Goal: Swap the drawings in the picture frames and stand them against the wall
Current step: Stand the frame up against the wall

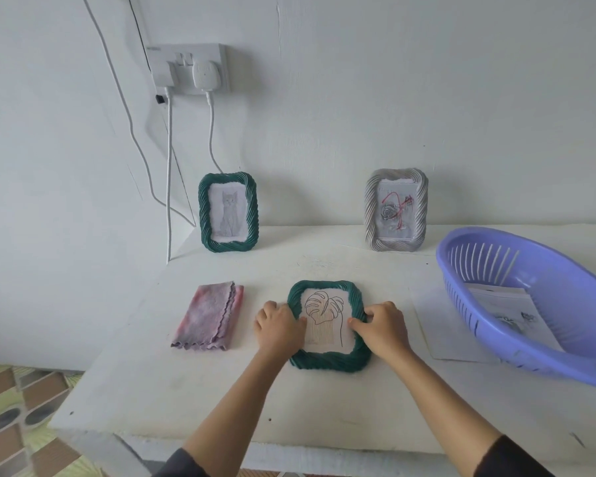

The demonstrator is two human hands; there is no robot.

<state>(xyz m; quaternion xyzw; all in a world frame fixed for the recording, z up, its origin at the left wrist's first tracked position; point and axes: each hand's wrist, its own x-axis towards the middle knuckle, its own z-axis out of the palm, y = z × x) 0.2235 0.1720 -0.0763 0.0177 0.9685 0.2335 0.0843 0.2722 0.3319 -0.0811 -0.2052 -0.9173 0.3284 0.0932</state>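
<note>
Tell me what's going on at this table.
A person grips the flat green frame with the left hand and right hand, one on each side. It lies on the table with a leaf drawing inside. The cat frame and the grey frame, which holds a rose drawing, stand against the wall. A folded cloth lies to the left, a purple basket with papers to the right.

Soft, even daylight, faint shadows, wide-angle bending at the edges, slight overall softness
</note>
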